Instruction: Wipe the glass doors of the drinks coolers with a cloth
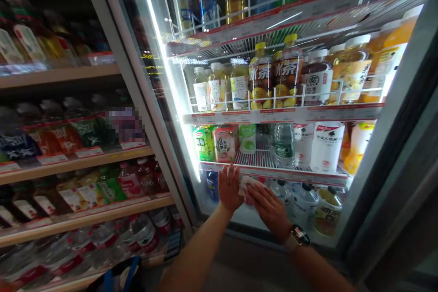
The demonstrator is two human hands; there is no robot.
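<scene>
My left hand [231, 188] lies flat, fingers pointing up, against the glass door [244, 214] of a lit drinks cooler. Just right of it, my right hand [268, 203] presses a white tissue or thin cloth [247, 183] to the same glass, its fingers stretched over it. Part of the white piece is hidden under those fingers and reaches the edge of my left hand. Behind the glass, near my fingertips, stand a red drink carton [225, 143] and a green carton [204, 142]. A watch [300, 236] is on my right wrist.
Cooler shelves hold cans, tea bottles [261, 75], a water bottle [284, 143] and white packs [327, 146]. On the left, open wooden shelves [78, 164] carry many bottles. A bright light strip [171, 73] runs along the cooler's left side. A dark bag with blue straps [119, 276] sits below left.
</scene>
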